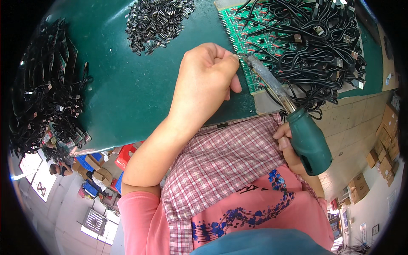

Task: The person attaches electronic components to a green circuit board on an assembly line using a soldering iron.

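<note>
My right hand [287, 146] is closed round a soldering iron with a thick green handle [309, 142]. Its long metal shaft [270, 80] slants up and left, with the tip over the left edge of a green circuit board panel [244, 70]. At that same edge, close to the tip, my left hand [208, 76] is pinched closed. Whatever its fingertips hold is too small and hidden to make out. Black USB cables [306, 57] lie coiled across the panel, with red and black wire ends on the boards.
A heap of small black parts with metal pins [159, 25] lies at the back of the green table [123, 89]. More boards with black cables [49, 93] are piled at the far left. Cardboard boxes [359, 187] stand on the floor at right; another person [61, 169] is at lower left.
</note>
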### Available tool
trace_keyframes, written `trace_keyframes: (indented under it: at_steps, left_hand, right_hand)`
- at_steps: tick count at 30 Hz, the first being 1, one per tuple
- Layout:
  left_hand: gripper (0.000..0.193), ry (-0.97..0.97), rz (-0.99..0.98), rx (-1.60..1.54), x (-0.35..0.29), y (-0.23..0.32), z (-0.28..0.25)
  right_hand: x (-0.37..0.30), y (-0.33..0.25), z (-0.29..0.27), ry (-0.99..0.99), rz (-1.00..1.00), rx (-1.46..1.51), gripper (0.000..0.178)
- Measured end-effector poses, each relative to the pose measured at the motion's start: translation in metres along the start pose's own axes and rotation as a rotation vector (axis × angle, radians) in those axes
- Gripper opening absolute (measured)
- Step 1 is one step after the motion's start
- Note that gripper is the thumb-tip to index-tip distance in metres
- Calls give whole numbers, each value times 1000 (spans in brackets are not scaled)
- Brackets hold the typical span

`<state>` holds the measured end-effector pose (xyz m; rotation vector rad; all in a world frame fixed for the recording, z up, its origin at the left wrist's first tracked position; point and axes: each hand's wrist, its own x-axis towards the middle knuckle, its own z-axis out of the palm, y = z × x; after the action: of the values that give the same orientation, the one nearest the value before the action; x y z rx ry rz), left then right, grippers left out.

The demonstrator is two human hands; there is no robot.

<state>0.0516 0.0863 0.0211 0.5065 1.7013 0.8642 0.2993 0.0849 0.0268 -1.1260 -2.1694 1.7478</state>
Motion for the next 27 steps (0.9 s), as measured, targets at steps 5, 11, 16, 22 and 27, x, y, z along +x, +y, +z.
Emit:
trace_keyframes:
  at_steps: [5, 11, 16, 22, 27]
  left_hand:
    - [19, 2, 4, 3, 0, -1, 0]
    - [18, -5, 12, -4, 1, -3, -1]
    - [18, 0, 15, -23, 1, -5, -1]
    - [19, -9, 4, 19, -2, 3, -3]
    - [12, 354, 384, 355, -8, -4, -34]
  right_hand:
    - [-3, 3, 4, 23, -57, -81, 12]
    - [-4, -2, 9, 188, 165, 62, 11]
    - [-10, 5, 7, 76, -5, 18, 13]
    - [-10, 8, 9, 79, 9, -54, 10]
    - [-14, 10, 9, 57, 58, -175, 8]
